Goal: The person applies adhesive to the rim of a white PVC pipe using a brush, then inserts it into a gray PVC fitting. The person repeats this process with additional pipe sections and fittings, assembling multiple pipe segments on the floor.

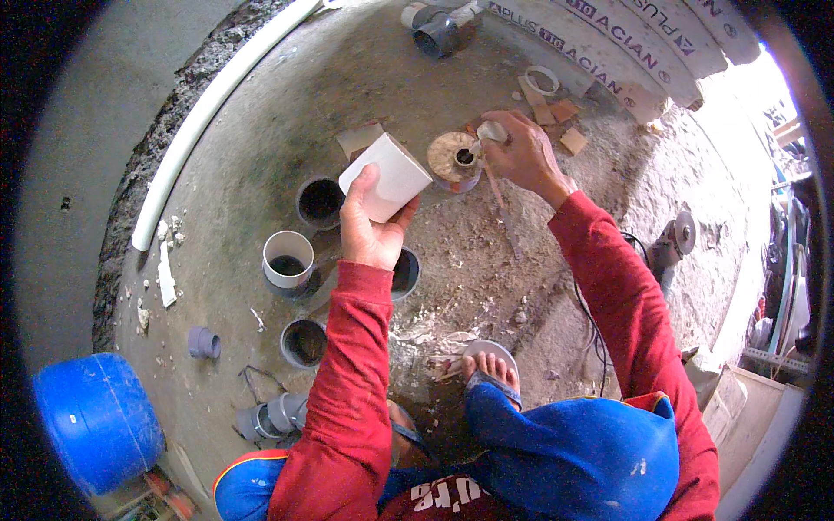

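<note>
A short white pipe piece point(387, 180) is held tilted in my left hand point(369, 224), with the thumb on its outside. Right of it stands a round can point(453, 159) with a stained, worn top and an open dark neck. My right hand point(523, 154) pinches a pale, whitish cap point(493, 132) just above and beside that neck. Whether a brush or stem hangs from the cap is too small to tell. Below my left hand, pipe openings rise from the floor, one of them with a white pipe collar point(288, 253).
A long white pipe point(217, 104) lies along the left. A blue barrel point(97, 423) stands at lower left, near a grey fitting point(203, 342). An angle grinder point(673, 239) with its cable lies right. Stacked printed sacks point(608, 43) and a white ring point(542, 81) are at the back.
</note>
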The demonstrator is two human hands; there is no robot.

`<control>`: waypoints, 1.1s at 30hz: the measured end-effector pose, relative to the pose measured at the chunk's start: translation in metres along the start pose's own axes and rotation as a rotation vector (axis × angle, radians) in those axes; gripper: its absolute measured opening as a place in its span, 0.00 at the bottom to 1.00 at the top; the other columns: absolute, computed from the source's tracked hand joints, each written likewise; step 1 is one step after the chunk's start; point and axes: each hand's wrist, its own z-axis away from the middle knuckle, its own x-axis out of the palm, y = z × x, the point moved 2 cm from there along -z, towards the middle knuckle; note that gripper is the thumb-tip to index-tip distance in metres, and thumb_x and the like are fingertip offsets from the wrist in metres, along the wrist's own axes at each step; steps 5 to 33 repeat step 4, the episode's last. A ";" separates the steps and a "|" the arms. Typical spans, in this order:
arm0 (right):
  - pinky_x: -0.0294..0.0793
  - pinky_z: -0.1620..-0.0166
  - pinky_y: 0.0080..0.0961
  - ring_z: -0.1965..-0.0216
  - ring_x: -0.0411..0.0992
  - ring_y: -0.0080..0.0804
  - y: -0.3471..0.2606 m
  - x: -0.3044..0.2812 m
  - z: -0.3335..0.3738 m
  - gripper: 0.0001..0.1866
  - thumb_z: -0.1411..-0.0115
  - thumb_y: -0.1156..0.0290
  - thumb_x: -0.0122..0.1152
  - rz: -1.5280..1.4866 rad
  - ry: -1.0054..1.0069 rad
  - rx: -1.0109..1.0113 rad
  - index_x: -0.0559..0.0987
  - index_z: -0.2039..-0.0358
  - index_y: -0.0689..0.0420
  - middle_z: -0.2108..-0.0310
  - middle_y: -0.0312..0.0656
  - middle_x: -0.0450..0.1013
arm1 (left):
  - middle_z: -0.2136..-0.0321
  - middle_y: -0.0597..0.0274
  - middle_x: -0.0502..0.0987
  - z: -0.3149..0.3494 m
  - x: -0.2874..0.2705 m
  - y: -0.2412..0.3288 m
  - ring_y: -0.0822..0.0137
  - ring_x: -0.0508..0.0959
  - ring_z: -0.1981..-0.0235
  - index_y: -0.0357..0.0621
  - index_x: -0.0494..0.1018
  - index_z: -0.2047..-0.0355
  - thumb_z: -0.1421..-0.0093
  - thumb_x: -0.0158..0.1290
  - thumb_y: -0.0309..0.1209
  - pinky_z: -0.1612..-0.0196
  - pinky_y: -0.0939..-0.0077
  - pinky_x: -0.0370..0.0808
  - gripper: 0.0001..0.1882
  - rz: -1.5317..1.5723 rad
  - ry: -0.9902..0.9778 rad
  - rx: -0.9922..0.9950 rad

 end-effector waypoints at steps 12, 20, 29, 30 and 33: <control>0.79 0.51 0.38 0.54 0.80 0.48 -0.001 -0.001 0.000 0.24 0.45 0.65 0.68 0.054 -0.042 0.009 0.80 0.48 0.57 0.51 0.52 0.78 | 0.44 0.57 0.73 -0.001 -0.003 0.000 0.49 0.72 0.42 0.52 0.67 0.38 0.44 0.67 0.44 0.42 0.40 0.71 0.35 -0.043 -0.024 0.005; 0.79 0.51 0.38 0.54 0.80 0.48 -0.001 -0.001 0.000 0.24 0.45 0.65 0.68 0.054 -0.042 0.009 0.80 0.48 0.57 0.51 0.52 0.78 | 0.44 0.57 0.73 -0.001 -0.003 0.000 0.49 0.72 0.42 0.52 0.67 0.38 0.44 0.67 0.44 0.42 0.40 0.71 0.35 -0.043 -0.024 0.005; 0.79 0.51 0.38 0.54 0.80 0.48 -0.001 -0.001 0.000 0.24 0.45 0.65 0.68 0.054 -0.042 0.009 0.80 0.48 0.57 0.51 0.52 0.78 | 0.44 0.57 0.73 -0.001 -0.003 0.000 0.49 0.72 0.42 0.52 0.67 0.38 0.44 0.67 0.44 0.42 0.40 0.71 0.35 -0.043 -0.024 0.005; 0.79 0.51 0.38 0.54 0.80 0.48 -0.001 -0.001 0.000 0.24 0.45 0.65 0.68 0.054 -0.042 0.009 0.80 0.48 0.57 0.51 0.52 0.78 | 0.44 0.57 0.73 -0.001 -0.003 0.000 0.49 0.72 0.42 0.52 0.67 0.38 0.44 0.67 0.44 0.42 0.40 0.71 0.35 -0.043 -0.024 0.005; 0.79 0.51 0.38 0.54 0.80 0.48 -0.001 -0.001 0.000 0.24 0.45 0.65 0.68 0.054 -0.042 0.009 0.80 0.48 0.57 0.51 0.52 0.78 | 0.44 0.57 0.73 -0.001 -0.003 0.000 0.49 0.72 0.42 0.52 0.67 0.38 0.44 0.67 0.44 0.42 0.40 0.71 0.35 -0.043 -0.024 0.005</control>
